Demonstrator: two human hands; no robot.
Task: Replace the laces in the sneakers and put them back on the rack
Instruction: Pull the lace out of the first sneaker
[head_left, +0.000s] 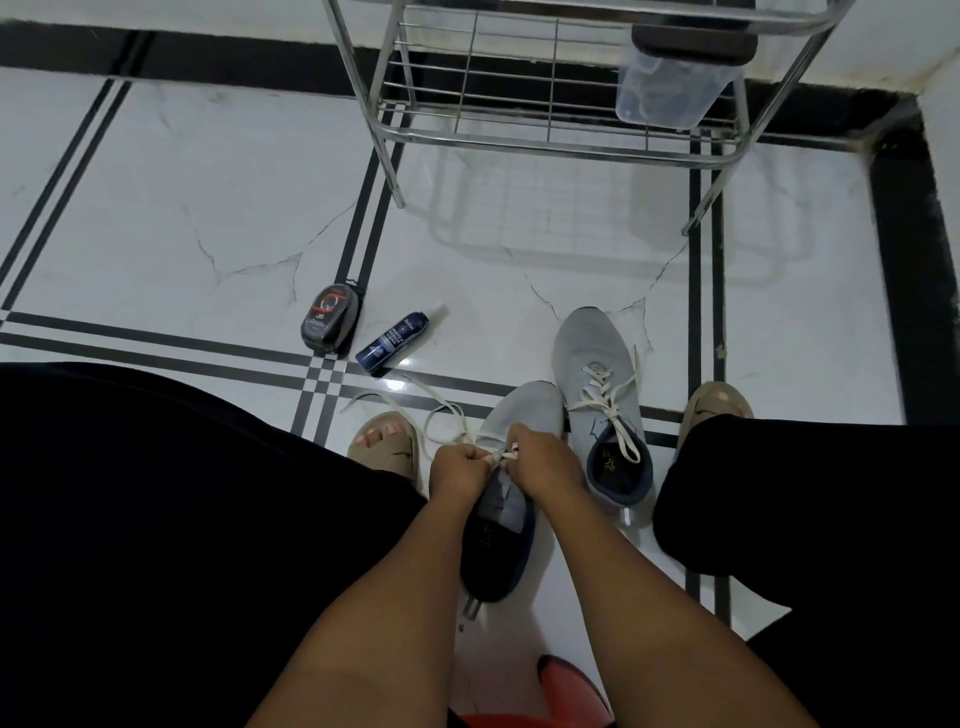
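Two grey knit sneakers with dark heels lie on the white tiled floor between my feet. The nearer sneaker (524, 415) is under my hands. My left hand (460, 467) grips the cream lace (431, 410) at the eyelets. My right hand (540, 462) pinches the lace end right beside it. The loose lace loops away to the left across the floor. The second sneaker (592, 358) stands to the right, laced, its lace ends hanging into its opening. The metal shoe rack (550, 104) stands ahead by the wall.
A dark shoe-polish sponge case (331, 319) and a blue spray bottle (395, 340) lie on the floor to the left. A clear plastic box (670, 88) sits on the rack's lower shelf. My sandalled feet (387, 439) flank the sneakers. Something red (566, 680) lies near the bottom edge.
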